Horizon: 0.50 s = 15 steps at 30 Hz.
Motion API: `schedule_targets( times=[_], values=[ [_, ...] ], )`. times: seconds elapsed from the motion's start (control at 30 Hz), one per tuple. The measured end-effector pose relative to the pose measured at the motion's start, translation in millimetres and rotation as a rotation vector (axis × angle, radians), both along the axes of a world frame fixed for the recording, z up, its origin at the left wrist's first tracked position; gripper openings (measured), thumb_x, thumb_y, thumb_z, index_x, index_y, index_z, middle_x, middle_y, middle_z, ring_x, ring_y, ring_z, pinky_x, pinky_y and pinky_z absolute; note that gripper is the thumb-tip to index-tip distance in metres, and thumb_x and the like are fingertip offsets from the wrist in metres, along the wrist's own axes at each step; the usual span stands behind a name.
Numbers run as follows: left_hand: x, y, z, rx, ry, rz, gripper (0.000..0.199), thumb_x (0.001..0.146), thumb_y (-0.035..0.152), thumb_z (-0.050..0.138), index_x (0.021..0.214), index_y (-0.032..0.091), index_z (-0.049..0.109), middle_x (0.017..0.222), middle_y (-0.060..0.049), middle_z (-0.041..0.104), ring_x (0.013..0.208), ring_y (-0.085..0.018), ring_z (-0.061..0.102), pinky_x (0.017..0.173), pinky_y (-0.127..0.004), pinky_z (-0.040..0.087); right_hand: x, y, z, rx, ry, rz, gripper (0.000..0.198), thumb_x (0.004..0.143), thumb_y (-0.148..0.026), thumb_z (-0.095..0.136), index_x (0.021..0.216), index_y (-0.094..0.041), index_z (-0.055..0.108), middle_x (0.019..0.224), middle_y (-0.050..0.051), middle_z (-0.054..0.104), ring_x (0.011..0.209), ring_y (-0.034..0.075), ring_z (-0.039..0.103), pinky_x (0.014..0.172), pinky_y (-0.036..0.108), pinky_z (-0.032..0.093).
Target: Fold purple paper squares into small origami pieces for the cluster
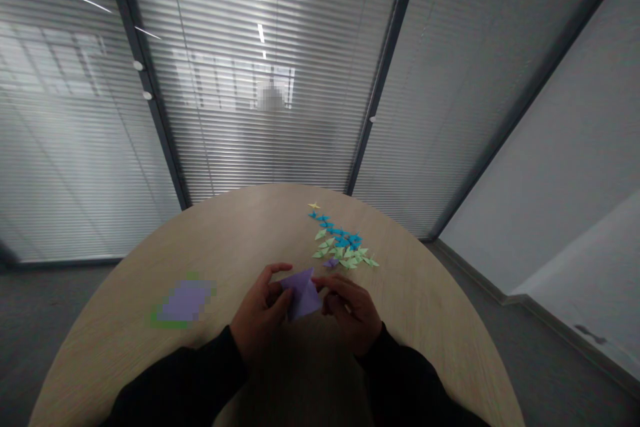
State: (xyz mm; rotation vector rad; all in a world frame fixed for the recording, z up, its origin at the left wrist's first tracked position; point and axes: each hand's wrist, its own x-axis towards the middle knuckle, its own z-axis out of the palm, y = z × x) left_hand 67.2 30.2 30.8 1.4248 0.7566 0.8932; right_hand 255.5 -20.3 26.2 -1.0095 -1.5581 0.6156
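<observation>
A folded piece of purple origami paper [303,295] is held up over the near middle of the table. My left hand [264,307] pinches its left side, thumb on top and index finger stretched out above. At the right edge, the curled fingers of my right hand [353,310] grip the paper near a raised flap. Just beyond the hands lies a small folded purple paper piece [331,262], next to several light green origami cranes [350,255].
Several blue origami cranes [345,238] and a yellow one [314,205] trail toward the far edge of the round wooden table [240,220]. To the left lies a blurred stack of purple and green paper [184,301]. Glass panels with blinds [270,147] stand behind.
</observation>
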Motion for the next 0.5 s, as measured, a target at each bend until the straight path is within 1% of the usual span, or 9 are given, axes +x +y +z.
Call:
schedule_targets(
  times=[0.07,0.17,0.23,0.3,0.4,0.47,0.5],
  values=[
    [-0.7,-0.6,2.4,-0.005,0.002,-0.009,0.055,0.083,0.045,0.062,0.124,0.017,0.038,0.061,0.009,0.05,0.048,-0.009,0.043,0.045,-0.02,0.028,-1.1,-2.3,3.1,0.009,-0.103,-0.058,0.036,0.08,-0.012,0.051,0.11,-0.022,0.069,0.092,0.005,0.069,0.059,0.013,0.062,0.055,0.027,0.052],
    [-1.5,-1.6,4.7,-0.016,-0.011,-0.029,0.056,0.083,0.045,0.062,0.125,0.017,0.038,0.061,0.009,0.05,0.049,-0.009,0.043,0.046,-0.02,0.029,-3.4,-4.6,5.9,0.021,-0.175,-0.092,0.041,0.075,-0.011,0.055,0.113,-0.023,0.066,0.089,0.005,0.071,0.061,0.015,0.064,0.057,0.027,0.053],
    [-1.7,-2.0,5.0,-0.021,-0.014,-0.046,0.057,0.083,0.045,0.062,0.126,0.017,0.038,0.062,0.009,0.051,0.05,-0.01,0.044,0.047,-0.021,0.03,-3.5,-4.3,6.5,0.017,-0.208,-0.073,0.041,0.07,-0.01,0.057,0.107,-0.024,0.068,0.083,0.003,0.07,0.06,0.015,0.063,0.055,0.026,0.052],
    [-1.8,-2.2,4.8,-0.024,-0.014,-0.061,0.059,0.084,0.045,0.062,0.129,0.017,0.037,0.065,0.007,0.054,0.051,-0.01,0.045,0.048,-0.021,0.031,-2.4,-2.6,5.5,0.002,-0.218,-0.029,0.032,0.068,-0.012,0.06,0.096,-0.023,0.07,0.081,0.002,0.069,0.061,0.015,0.062,0.055,0.025,0.051],
    [-2.0,-2.3,5.0,-0.02,-0.013,-0.066,0.058,0.086,0.045,0.059,0.133,0.019,0.037,0.067,0.005,0.057,0.049,-0.009,0.044,0.047,-0.021,0.029,-0.3,1.0,1.6,-0.046,-0.169,0.015,0.014,0.073,-0.02,0.067,0.087,-0.022,0.072,0.085,0.004,0.07,0.067,0.015,0.064,0.057,0.024,0.051],
    [-2.4,-2.3,5.4,0.008,-0.007,-0.042,0.049,0.088,0.042,0.055,0.13,0.019,0.043,0.067,0.005,0.057,0.05,-0.01,0.045,0.048,-0.022,0.031,0.5,3.0,-1.6,-0.097,-0.107,-0.002,0.011,0.078,-0.027,0.069,0.086,-0.021,0.072,0.09,0.005,0.071,0.07,0.016,0.066,0.058,0.025,0.052],
    [-2.6,-2.4,5.4,0.034,-0.007,-0.033,0.042,0.089,0.04,0.053,0.125,0.018,0.048,0.069,0.003,0.058,0.053,-0.011,0.047,0.05,-0.022,0.034,0.8,3.8,-2.9,-0.119,-0.076,-0.02,0.011,0.079,-0.03,0.07,0.085,-0.021,0.072,0.093,0.006,0.072,0.071,0.016,0.067,0.059,0.026,0.052]
  ],
)
